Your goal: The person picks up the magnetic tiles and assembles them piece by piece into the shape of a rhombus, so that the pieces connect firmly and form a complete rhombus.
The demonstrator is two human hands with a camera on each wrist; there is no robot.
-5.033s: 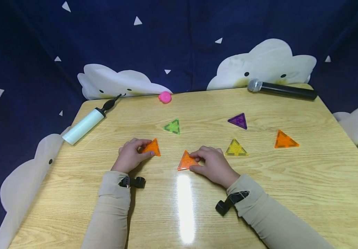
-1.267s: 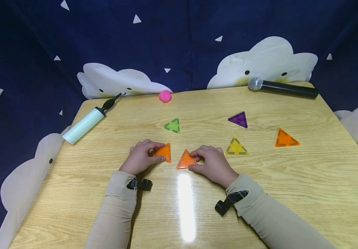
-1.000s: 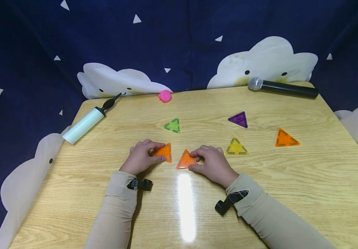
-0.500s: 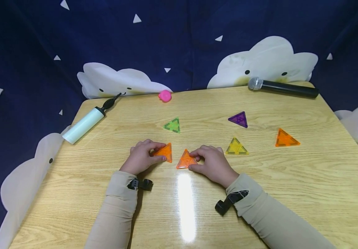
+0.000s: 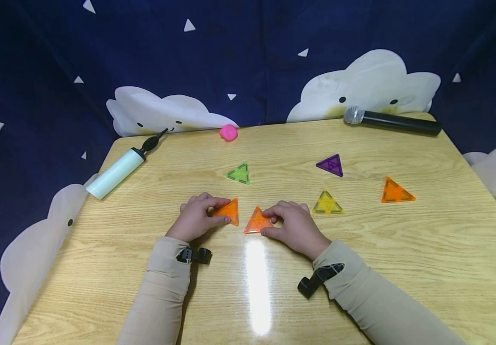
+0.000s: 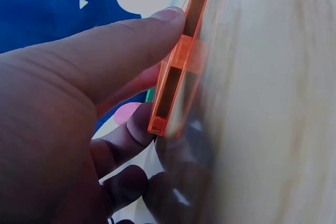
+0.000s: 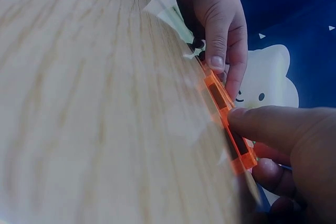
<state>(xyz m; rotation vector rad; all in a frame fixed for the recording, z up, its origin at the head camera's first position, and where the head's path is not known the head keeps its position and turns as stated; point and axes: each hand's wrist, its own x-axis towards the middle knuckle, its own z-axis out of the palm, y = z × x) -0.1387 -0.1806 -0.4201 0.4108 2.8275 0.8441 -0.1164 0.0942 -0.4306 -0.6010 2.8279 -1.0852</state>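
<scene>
My left hand [image 5: 199, 214] pinches an orange triangular magnetic tile [image 5: 232, 212] between thumb and fingers, flat at the table. In the left wrist view the thumb presses the near edge of that tile [image 6: 182, 51]. A second orange triangular magnetic tile [image 5: 256, 223] is pinched by my right hand [image 5: 296, 225], its apex pointing away from me. A narrow gap separates the two tiles in the head view. The right wrist view shows the thumb on the edge of the right tile [image 7: 236, 139], with the left hand [image 7: 220, 30] beyond it. Fingers partly cover both tiles.
Further tiles lie on the wooden table [image 5: 360, 268]: green [image 5: 240, 174], purple [image 5: 332, 165], yellow [image 5: 328, 203] and orange [image 5: 395, 192]. Toward the back are a microphone [image 5: 392, 121], a small pink round object [image 5: 228, 132] and a light-blue hand pump [image 5: 117, 172].
Over the five seconds my left hand has slid its orange tile rightward, closer to the other one, and turned it slightly. In the last second both hands stay nearly still.
</scene>
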